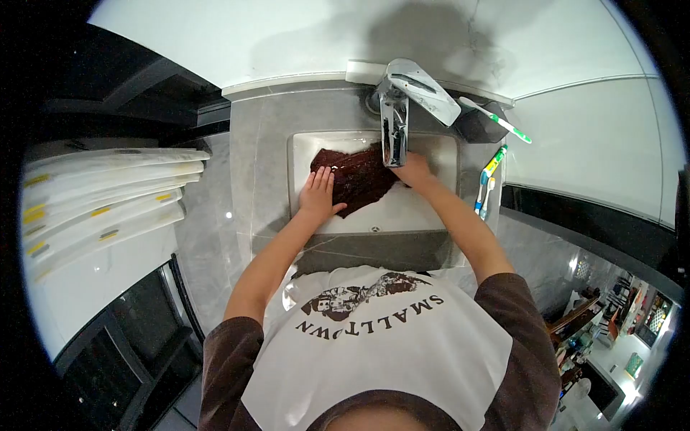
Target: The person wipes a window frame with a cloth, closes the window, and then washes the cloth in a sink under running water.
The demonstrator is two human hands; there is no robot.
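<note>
A dark reddish-brown wet cloth (353, 179) lies spread and crumpled in the white sink basin (424, 215). My left hand (320, 196) rests flat on its left part, fingers stretched out and thumb apart. At the cloth's right end, beside the chrome faucet (394, 129), my right hand (414, 171) is closed on the edge of the fabric. The faucet spout hides part of the cloth, and the right fingertips are partly out of sight.
A grey stone counter (262, 165) surrounds the basin. Right of the faucet, a white-and-green toothbrush (503, 123) lies across a dark holder (480, 128), with more toothbrushes (491, 169) below it. White sheets with yellow marks (108, 194) hang at the left.
</note>
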